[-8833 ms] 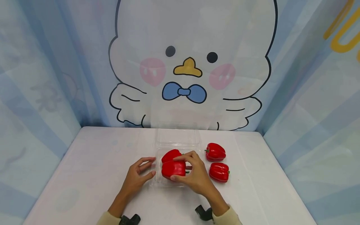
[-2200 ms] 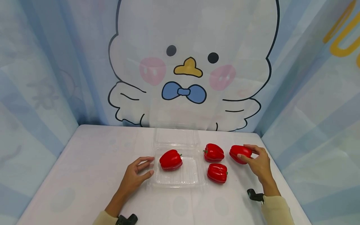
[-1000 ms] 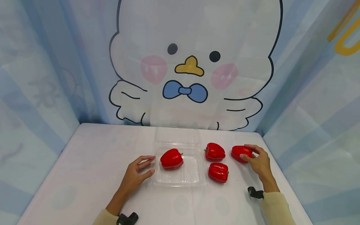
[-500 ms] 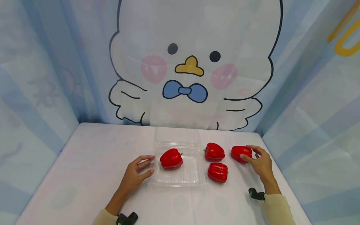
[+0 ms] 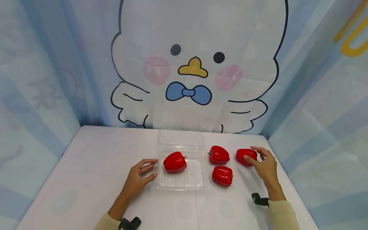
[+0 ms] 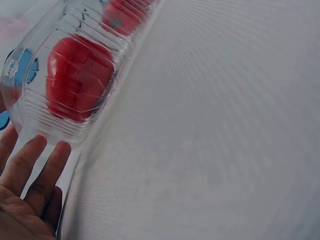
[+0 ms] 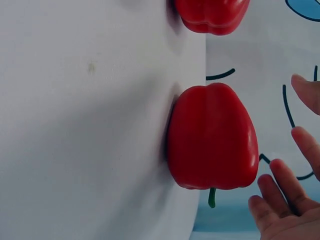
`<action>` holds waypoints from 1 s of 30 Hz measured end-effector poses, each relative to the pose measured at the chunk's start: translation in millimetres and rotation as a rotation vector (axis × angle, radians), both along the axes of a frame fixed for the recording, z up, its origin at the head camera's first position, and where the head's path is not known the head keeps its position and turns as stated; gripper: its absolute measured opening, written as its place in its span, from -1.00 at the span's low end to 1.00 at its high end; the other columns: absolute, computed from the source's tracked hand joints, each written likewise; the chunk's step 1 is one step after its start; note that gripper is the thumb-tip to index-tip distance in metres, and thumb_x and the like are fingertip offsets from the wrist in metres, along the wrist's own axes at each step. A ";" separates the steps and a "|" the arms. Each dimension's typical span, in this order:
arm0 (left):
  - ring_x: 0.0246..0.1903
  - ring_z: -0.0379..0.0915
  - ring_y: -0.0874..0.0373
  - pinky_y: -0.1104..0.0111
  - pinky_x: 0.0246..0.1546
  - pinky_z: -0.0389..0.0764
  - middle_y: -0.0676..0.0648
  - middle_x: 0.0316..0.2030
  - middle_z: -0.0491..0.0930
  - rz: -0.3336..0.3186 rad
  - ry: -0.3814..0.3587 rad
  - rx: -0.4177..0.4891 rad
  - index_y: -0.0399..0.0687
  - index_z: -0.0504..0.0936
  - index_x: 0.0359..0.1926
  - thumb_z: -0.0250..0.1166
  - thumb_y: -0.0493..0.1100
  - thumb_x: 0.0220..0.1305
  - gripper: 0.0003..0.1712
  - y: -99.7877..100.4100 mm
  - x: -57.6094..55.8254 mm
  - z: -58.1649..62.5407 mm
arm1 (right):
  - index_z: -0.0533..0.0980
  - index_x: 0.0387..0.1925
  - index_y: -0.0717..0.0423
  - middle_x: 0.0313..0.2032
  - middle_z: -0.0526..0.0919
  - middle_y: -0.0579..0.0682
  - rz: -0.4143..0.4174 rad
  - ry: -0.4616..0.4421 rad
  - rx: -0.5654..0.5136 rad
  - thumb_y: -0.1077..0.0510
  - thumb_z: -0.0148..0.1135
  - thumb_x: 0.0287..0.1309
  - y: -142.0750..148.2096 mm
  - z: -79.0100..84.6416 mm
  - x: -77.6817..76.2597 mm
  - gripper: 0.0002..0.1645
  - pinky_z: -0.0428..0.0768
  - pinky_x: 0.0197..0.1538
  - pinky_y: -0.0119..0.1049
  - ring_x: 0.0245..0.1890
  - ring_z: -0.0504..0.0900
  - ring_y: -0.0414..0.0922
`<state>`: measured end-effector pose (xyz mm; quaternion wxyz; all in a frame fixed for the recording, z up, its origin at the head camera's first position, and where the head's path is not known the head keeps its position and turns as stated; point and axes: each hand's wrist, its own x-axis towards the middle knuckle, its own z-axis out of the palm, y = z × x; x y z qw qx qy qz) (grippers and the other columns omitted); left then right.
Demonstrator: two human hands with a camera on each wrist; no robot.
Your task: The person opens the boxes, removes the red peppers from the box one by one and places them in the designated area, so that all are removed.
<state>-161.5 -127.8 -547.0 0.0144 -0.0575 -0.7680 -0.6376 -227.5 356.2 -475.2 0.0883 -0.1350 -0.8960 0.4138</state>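
Observation:
My left hand [image 5: 138, 179] stands at the left side of a clear plastic clamshell box [image 5: 196, 175], fingers spread and relaxed; in the left wrist view its fingertips are right at the box wall. One red bell pepper [image 5: 174, 163] lies inside the box, on the left. At the far right of the table, my right hand [image 5: 266, 166] is around another red bell pepper [image 5: 244, 157]. The right wrist view shows that pepper [image 7: 214, 137] standing clear of the loosely spread fingers [image 7: 287, 185], its green stem visible.
Two more red bell peppers, one farther back [image 5: 219, 155] and one nearer [image 5: 222, 176], lie between the box and my right hand. The box's lid [image 5: 181, 139] is folded back toward the cartoon-printed curtain [image 5: 189, 118] behind the white table [image 5: 95, 179].
My right hand has carried one pepper from the box to the table's far right and loosened its fingers from it. The left hand has stayed beside the box.

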 end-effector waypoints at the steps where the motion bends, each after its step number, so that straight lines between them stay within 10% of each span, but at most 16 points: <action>1: 0.37 0.57 -0.14 0.08 0.37 0.58 -0.16 0.37 0.62 0.000 -0.004 0.001 -0.08 0.58 0.31 0.49 -0.26 0.31 -0.43 -0.1 0.1 0.1 | 0.45 0.47 0.01 0.60 0.27 0.22 0.006 0.004 0.000 -0.02 0.51 0.28 -1.5 1.1 0.6 -0.21 0.47 0.49 0.21 0.59 0.25 0.28; 30: 0.37 0.57 -0.17 0.17 0.32 0.63 -0.17 0.37 0.61 -0.006 0.008 0.007 -0.07 0.58 0.32 0.49 -0.25 0.33 -0.44 -0.9 -1.1 -3.2 | 0.51 0.40 0.00 0.46 0.45 0.18 0.140 0.079 0.002 0.07 0.56 0.22 -49.5 -5.3 14.2 -0.26 0.60 0.38 0.19 0.49 0.41 0.21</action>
